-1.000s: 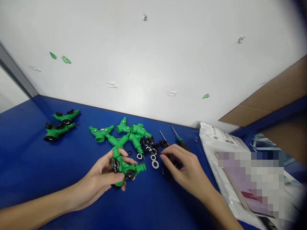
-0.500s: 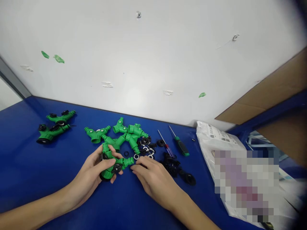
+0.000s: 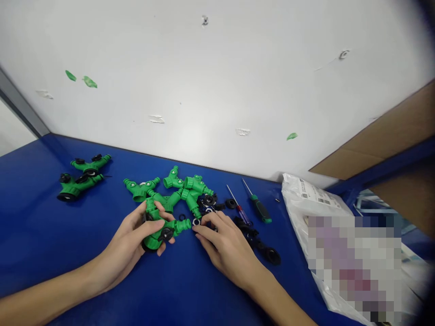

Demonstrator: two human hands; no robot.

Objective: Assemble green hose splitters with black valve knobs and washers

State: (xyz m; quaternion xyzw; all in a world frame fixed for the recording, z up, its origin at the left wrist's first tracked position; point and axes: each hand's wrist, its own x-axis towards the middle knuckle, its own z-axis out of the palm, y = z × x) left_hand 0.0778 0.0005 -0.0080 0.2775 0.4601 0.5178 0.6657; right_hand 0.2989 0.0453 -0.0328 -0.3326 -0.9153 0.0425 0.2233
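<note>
The left hand [image 3: 132, 240] is closed around a green pipe piece [image 3: 162, 227] with black knobs. It is low in the middle of the frame, just over the blue desk [image 3: 50, 226]. The right hand [image 3: 226, 246] lies flat and open on the desk, just to the right of it. Its fingertips [image 3: 201, 231] touch some little rings [image 3: 196, 221] beside the end of the green pipe piece.

Above the hands sits a pile of green parts [image 3: 180, 192]. Two knobbed pieces [image 3: 81, 176] lie at the left of the frame, well apart from the pile. To the right of the pile are two screwdrivers [image 3: 260, 209], some black parts [image 3: 268, 253] and a white bag [image 3: 302, 194].
</note>
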